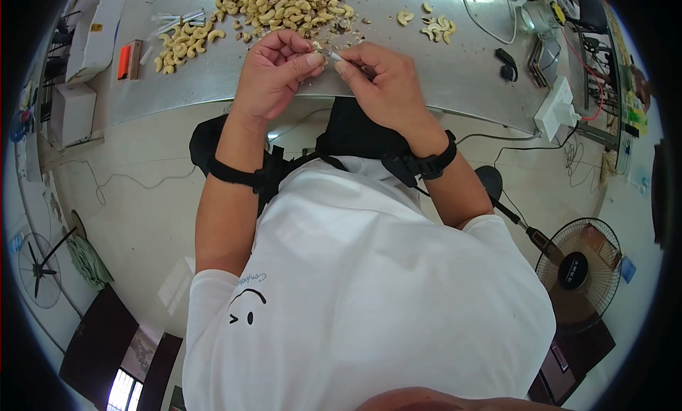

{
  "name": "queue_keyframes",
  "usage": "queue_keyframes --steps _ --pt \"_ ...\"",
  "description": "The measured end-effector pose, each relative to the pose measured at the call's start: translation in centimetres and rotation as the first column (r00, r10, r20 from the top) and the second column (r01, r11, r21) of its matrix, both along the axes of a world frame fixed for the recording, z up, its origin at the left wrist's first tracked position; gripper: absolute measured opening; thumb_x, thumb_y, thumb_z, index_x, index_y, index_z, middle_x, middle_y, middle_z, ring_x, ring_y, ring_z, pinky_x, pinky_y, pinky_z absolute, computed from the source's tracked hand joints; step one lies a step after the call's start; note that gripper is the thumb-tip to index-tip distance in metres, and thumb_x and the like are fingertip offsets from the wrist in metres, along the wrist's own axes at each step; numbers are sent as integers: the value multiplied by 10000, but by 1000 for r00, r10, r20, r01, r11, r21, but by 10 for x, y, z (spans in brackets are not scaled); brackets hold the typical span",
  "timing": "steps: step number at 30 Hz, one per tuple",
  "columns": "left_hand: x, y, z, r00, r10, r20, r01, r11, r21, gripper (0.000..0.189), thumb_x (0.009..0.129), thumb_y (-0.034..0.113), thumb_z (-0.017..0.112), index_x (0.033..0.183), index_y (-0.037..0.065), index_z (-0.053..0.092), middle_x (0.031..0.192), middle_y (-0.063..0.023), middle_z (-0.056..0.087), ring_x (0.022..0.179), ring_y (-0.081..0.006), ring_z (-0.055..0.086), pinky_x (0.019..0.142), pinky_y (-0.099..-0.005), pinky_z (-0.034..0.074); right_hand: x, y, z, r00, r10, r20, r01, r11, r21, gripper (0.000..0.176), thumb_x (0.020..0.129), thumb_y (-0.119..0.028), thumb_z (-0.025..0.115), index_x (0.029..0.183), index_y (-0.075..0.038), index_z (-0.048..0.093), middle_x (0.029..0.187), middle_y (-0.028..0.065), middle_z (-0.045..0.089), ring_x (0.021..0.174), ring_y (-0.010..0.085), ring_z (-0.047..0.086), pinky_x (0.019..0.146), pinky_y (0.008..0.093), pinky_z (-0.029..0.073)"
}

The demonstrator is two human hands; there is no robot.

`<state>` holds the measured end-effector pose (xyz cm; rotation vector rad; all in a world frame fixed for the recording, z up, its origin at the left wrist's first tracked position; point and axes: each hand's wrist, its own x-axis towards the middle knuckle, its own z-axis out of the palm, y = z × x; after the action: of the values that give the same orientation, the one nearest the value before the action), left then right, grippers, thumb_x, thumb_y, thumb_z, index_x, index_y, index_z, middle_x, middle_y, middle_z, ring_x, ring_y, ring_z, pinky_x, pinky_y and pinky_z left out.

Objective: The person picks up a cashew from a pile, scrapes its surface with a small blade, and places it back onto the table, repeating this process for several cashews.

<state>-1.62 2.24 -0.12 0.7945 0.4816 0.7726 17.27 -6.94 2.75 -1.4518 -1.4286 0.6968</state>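
Over the near edge of the metal table (398, 80), both hands meet close together. My left hand (273, 73) is closed in a pinch on a small pale piece that looks like a cashew (317, 47), partly covered by the fingers. My right hand (383, 77) grips a slim, light-coloured tool (334, 56), its tip pointing at the cashew; most of its handle is hidden in the fist. Just beyond the hands rises a large pile of cashews (284, 6), with brown skin crumbs (348, 34) scattered around it.
A smaller cashew heap (181, 47) lies left, beside thin packaged tools (177, 19) and an orange-topped block (128, 59). Several cashews (438, 29) sit to the right. Farther right are a glass jar (538, 17), a black object (506, 64), cables and a white power strip (558, 109).
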Motion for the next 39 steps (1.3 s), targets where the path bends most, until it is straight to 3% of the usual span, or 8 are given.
queue_keyframes --steps 5,8,14,17,23,26,32,39 --pt "-1 3 -2 1000 -4 30 6 999 -39 152 883 -95 682 985 8 637 950 -112 708 834 -189 714 770 -301 607 -2 1 -1 999 -13 42 12 1000 23 119 876 -111 719 945 -13 718 795 146 693 665 269 671 609 343 514" --pt "0 1 1 1000 -1 -4 1 1000 -18 131 882 -89 683 962 7 642 939 -110 709 823 -187 712 761 -301 604 -3 4 -7 992 -123 6 123 992 -15 118 874 -110 720 941 -14 717 787 142 692 660 254 669 607 341 512" --pt "-3 2 -4 999 -39 6 39 999 23 130 909 -63 659 1015 8 639 1044 -108 702 870 -171 696 784 -283 578 2 1 1 1000 -1 -3 1 1000 -4 117 876 -116 723 938 -17 719 768 136 688 628 227 656 587 330 500" --pt "1 -1 2 999 29 -17 -29 999 -24 119 882 -80 692 959 0 648 951 -112 709 828 -188 709 772 -305 604 2 0 2 1000 3 -7 -4 1000 -26 119 875 -117 724 942 -18 720 762 134 686 627 229 651 588 334 500" --pt "-1 -1 1 1000 -7 -8 7 1000 5 118 880 -80 694 959 -2 652 953 -110 708 833 -186 710 774 -301 602 1 3 -1 995 -62 78 57 996 69 122 874 -120 725 944 -20 719 759 131 683 609 225 634 586 335 500" --pt "-2 -2 -3 998 -14 -61 16 999 41 132 905 -77 660 1008 2 637 1026 -113 703 881 -172 694 765 -278 572 7 4 -7 994 -112 17 111 993 32 121 876 -118 721 945 -18 717 765 132 683 618 230 636 593 336 500" --pt "3 -2 2 998 43 -55 -44 999 -25 125 877 -76 702 964 2 658 931 -102 715 820 -184 714 770 -293 602 7 0 1 1000 23 7 -23 1000 -12 116 881 -113 711 946 -17 717 768 131 682 627 239 634 595 340 491" --pt "0 0 0 999 16 -35 -17 1000 -18 129 880 -79 696 976 0 662 941 -108 715 830 -187 716 769 -294 606 2 0 4 998 -37 58 37 999 11 122 877 -111 712 948 -12 723 767 139 679 644 260 645 601 349 495"
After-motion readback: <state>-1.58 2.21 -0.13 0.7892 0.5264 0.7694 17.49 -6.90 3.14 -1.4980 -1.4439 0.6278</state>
